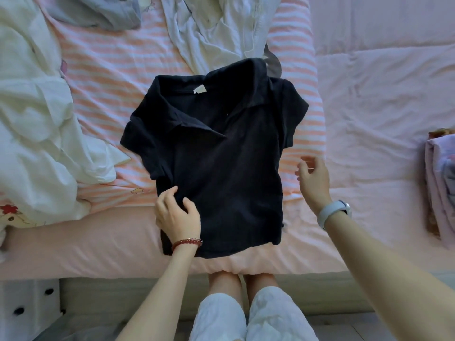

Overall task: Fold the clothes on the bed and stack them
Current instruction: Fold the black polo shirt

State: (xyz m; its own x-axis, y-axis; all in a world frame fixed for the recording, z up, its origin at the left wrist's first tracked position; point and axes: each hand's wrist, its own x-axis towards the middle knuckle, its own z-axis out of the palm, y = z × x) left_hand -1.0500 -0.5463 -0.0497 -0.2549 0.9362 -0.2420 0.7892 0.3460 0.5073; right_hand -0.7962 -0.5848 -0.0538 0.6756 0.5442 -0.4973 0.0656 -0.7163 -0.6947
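- Lying flat and face up on the bed, the dark polo shirt is the landmark for all that follows; it sits over the pink-and-white striped sheet and reaches the near edge of the mattress.
- Its long axis runs from the hem nearest the person up to the collar at the far end, tilted a little so that the collar leans to the right.
- The collar is open, with a small white label showing inside the neck; both short sleeves are spread out to the sides.
- The left hand rests on the shirt's lower left edge, its fingers curled onto the cloth and pinching a fold of it; a red bead bracelet circles that wrist.
- The right hand hovers just off the shirt's right edge, apart from it, fingers loosely spread and holding nothing; a pale watch is on that wrist.
- Beyond the collar lies a crumpled white garment, touching or nearly touching the shirt's top.
- Left of the shirt is a heap of white clothes.
- Far to the shirt's right, well apart, sits a folded stack at the frame's edge.
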